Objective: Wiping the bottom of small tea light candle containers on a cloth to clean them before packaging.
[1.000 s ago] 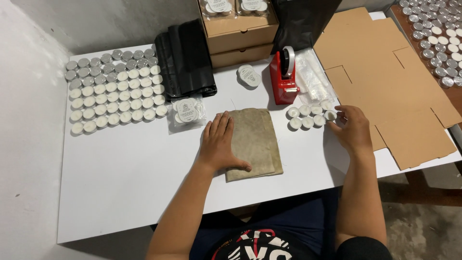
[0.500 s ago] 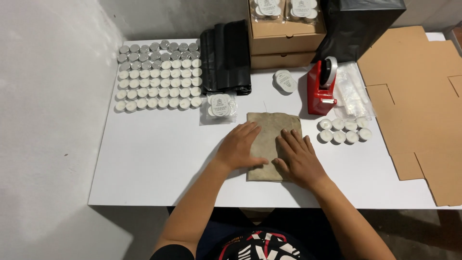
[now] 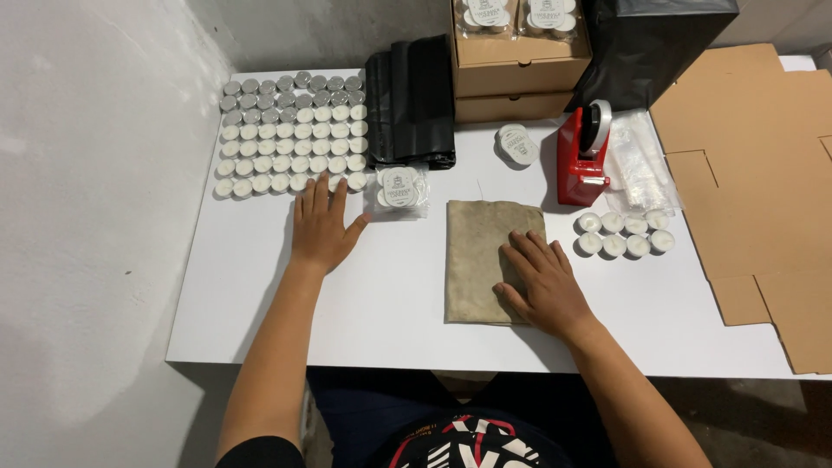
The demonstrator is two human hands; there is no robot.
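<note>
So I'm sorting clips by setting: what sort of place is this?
Likely a small packing station: rows of tealight candles, a red tape dispenser, and flattened cardboard boxes on a white table.

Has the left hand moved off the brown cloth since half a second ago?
Yes. The left hand has left the brown cloth and gone leftward, its fingertips now at the near row of tealight candles.

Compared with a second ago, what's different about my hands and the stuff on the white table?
The left hand left the flat tan paper bag and moved left, towards the block of white tealight candles in silver cups. The right hand came off the small cluster of tealights and now lies flat on the bag. Neither hand grips anything. The bag, the red tape dispenser and the candles stayed put.
</note>
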